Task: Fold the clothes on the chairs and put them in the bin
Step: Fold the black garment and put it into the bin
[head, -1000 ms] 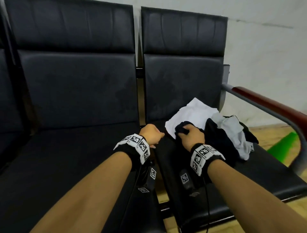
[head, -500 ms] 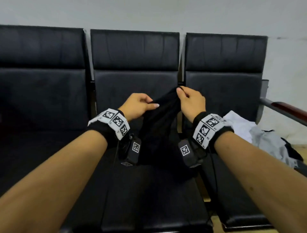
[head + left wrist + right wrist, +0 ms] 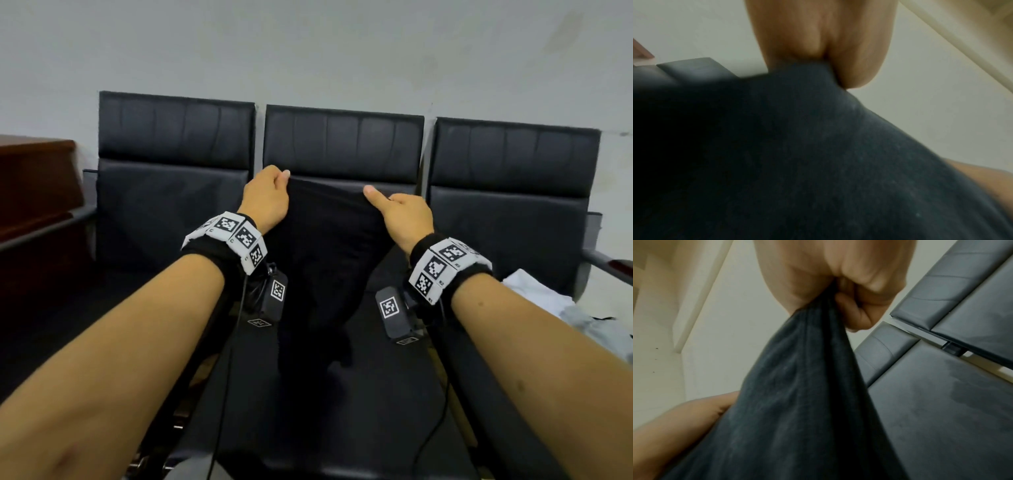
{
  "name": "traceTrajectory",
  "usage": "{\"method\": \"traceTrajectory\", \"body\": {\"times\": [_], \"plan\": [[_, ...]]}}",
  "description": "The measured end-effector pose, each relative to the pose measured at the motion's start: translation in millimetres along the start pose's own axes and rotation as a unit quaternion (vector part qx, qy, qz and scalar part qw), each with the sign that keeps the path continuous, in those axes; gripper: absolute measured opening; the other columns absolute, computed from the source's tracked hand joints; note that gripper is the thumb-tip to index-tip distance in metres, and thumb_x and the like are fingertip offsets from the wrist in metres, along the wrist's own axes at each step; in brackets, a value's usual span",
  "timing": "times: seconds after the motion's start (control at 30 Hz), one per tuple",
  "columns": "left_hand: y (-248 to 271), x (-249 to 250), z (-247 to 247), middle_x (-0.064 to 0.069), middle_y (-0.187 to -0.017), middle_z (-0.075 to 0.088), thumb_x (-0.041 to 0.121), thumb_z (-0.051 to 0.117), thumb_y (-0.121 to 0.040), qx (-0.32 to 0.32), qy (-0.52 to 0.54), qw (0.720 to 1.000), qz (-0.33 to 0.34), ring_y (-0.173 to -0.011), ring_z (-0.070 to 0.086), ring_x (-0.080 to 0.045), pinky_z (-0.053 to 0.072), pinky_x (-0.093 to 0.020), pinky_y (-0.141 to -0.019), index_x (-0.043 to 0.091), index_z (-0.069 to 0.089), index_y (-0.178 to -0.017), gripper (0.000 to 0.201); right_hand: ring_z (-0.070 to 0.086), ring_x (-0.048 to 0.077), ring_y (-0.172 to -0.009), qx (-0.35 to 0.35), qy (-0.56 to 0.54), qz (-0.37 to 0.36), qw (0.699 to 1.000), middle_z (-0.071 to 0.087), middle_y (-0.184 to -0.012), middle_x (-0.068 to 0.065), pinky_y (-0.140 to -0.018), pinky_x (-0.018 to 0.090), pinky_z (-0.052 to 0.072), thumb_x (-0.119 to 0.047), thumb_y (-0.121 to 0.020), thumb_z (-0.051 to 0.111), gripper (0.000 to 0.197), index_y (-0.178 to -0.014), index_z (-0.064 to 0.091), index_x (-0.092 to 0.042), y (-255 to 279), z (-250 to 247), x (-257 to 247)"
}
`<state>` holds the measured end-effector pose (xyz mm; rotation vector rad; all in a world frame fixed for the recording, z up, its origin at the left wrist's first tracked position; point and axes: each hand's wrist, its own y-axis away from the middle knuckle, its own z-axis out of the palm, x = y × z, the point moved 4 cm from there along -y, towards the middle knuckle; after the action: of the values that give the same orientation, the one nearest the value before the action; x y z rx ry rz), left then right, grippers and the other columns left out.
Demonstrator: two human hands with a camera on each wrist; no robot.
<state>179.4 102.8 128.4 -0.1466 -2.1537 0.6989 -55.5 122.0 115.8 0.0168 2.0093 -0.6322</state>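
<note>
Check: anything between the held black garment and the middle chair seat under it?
Nothing visible. Left hand and right hand hold the black garment up by its top edge; the middle chair seat below shows only dangling wrist-camera cables.

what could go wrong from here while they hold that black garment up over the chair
Both the left hand and the right hand hold only the top edge of the black garment, so a slipping grip could drop it in a crumple. Its lower part hangs bunched above the middle chair, so it might go down creased. The black cloth is hard to tell from the black seat, so edges may be misjudged.
</note>
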Motion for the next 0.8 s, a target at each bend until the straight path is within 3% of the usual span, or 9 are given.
{"method": "traceTrajectory", "body": {"times": [0.07,0.17,0.33,0.43,0.5,0.57,0.63,0.7,0.8], "plan": [[0,-8,-7,-0.003,-0.077,0.048,0.03,0.037,-0.104,0.01,0.005,1.0,0.0,-0.081,0.044,-0.022,0.024,-0.022,-0.063,0.011,0.041,-0.078,0.033,0.039,0.015,-0.054,0.012,-0.061,0.026,0.998,0.038,-0.057,-0.001,-0.055,0.03,0.037,-0.038,-0.087,0.067,0.05,-0.056,0.034,-0.018,0,-7,2],[0,-25,-9,-0.006,-0.083,0.052,0.03,0.039,-0.103,-0.008,0.023,1.0,-0.009,-0.083,0.048,-0.023,0.03,-0.027,-0.069,0.006,0.048,-0.086,0.03,0.059,0.016,-0.065,-0.062,-0.232,0.108,0.965,0.058,-0.073,0.004,-0.066,0.035,0.056,-0.022,-0.097,0.057,0.029,-0.072,0.044,-0.016,3,-12,4],[12,-15,11,-0.004,-0.076,0.052,0.03,0.043,-0.102,-0.046,0.07,0.996,0.025,-0.075,0.047,-0.016,0.037,-0.029,-0.072,0.002,0.056,-0.091,0.032,0.062,0.016,-0.108,-0.212,-0.115,0.102,0.965,0.067,-0.114,0.001,-0.089,0.042,0.052,-0.026,-0.088,0.069,0.015,-0.093,0.058,-0.017,18,12,2],[11,13,20,0.004,-0.066,0.047,0.028,0.047,-0.101,-0.046,0.111,0.99,0.077,-0.064,0.042,-0.009,0.036,-0.026,-0.068,0.007,0.056,-0.085,0.027,0.044,0.007,-0.122,-0.316,-0.057,0.088,0.943,0.052,-0.134,-0.005,-0.096,0.033,0.039,-0.002,-0.077,0.074,0.07,-0.137,0.046,-0.025,36,49,10],[7,30,17,0.007,-0.061,0.04,0.027,0.047,-0.101,-0.039,0.134,0.985,0.101,-0.054,0.035,-0.001,0.033,-0.019,-0.06,0.01,0.053,-0.082,0.026,0.042,0.008,-0.121,-0.346,-0.051,0.075,0.934,0.05,-0.133,0.0,-0.099,0.028,0.039,0.008,-0.076,0.071,0.087,-0.147,0.034,-0.025,45,67,15],[2,41,10,0.007,-0.061,0.036,0.027,0.046,-0.102,-0.038,0.149,0.981,0.115,-0.051,0.032,-0.002,0.031,-0.015,-0.054,0.01,0.052,-0.083,0.026,0.055,0.017,-0.119,-0.315,-0.06,0.078,0.944,0.06,-0.126,0.005,-0.101,0.031,0.045,0.006,-0.08,0.071,0.066,-0.138,0.049,-0.016,40,71,26],[-5,43,1,0.006,-0.063,0.035,0.027,0.046,-0.102,-0.027,0.154,0.98,0.119,-0.055,0.031,-0.004,0.03,-0.016,-0.054,0.008,0.052,-0.084,0.027,0.066,0.028,-0.105,-0.264,-0.059,0.079,0.96,0.07,-0.108,0.013,-0.095,0.037,0.052,-0.007,-0.081,0.075,0.03,-0.11,0.066,-0.005,31,63,32],[-14,32,-7,0.005,-0.065,0.037,0.028,0.045,-0.102,-0.015,0.133,0.987,0.092,-0.059,0.035,-0.008,0.033,-0.022,-0.061,0.01,0.051,-0.083,0.027,0.069,0.031,-0.091,-0.225,-0.076,0.09,0.967,0.071,-0.093,0.017,-0.089,0.04,0.053,-0.016,-0.082,0.075,0.016,-0.088,0.067,-0.004,18,55,35],[-22,1,-2,0.0,-0.085,0.056,0.033,0.055,-0.096,-0.042,0.017,0.999,0.017,-0.085,0.056,-0.019,0.043,-0.029,-0.083,0.015,0.055,-0.095,0.019,0.066,0.031,-0.093,-0.179,-0.132,0.11,0.969,0.07,-0.099,0.018,-0.091,0.045,0.051,-0.012,-0.091,0.06,0.009,-0.085,0.066,-0.009,7,49,28]]}}
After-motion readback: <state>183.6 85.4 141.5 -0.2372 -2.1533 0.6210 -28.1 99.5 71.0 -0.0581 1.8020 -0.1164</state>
